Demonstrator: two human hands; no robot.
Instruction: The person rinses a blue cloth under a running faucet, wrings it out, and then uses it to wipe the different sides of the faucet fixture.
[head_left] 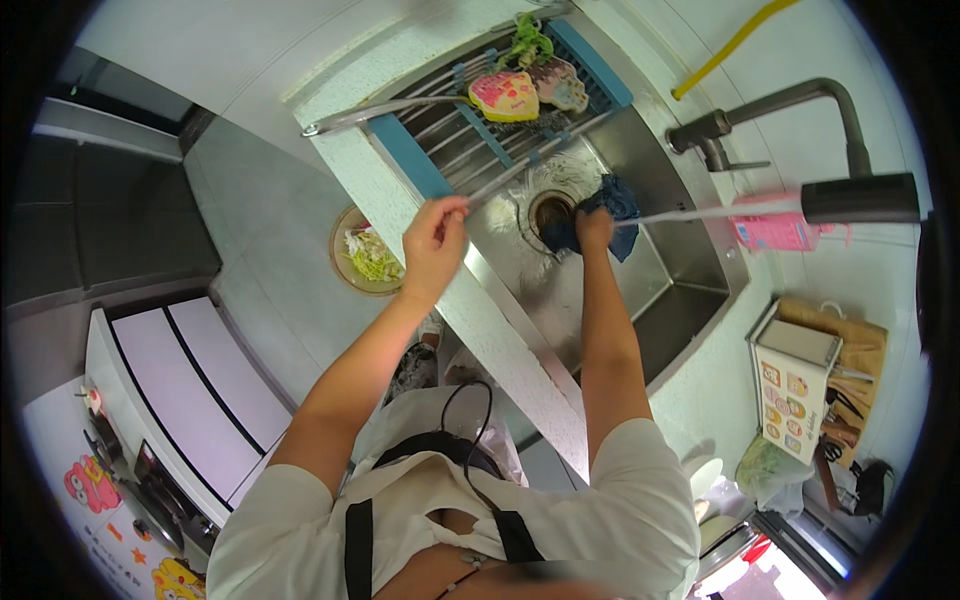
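Note:
My right hand (pixel 596 228) is closed on a dark blue cloth (pixel 622 190) low in the steel sink (pixel 655 325), beside the round drain (pixel 552 210). A stream of water (pixel 690 215) runs from the grey tap (pixel 860 200) toward the cloth and this hand. My left hand (pixel 434 245) is raised over the sink's front edge, its fingers curled together. Its fingertips meet the near corner of a teal-ended drying rack (pixel 405 155), where a thin grey rod (pixel 520 168) begins. Whether they grip that rod is hard to make out.
On the rack lie a pink-and-yellow sponge (pixel 505 97), a brownish patterned one (pixel 560 85) and green leaves (pixel 527 42). A long metal handle (pixel 385 112) juts over the counter. Below stands a basket of vegetable scraps (pixel 370 262); a pink box (pixel 775 225) sits behind the sink.

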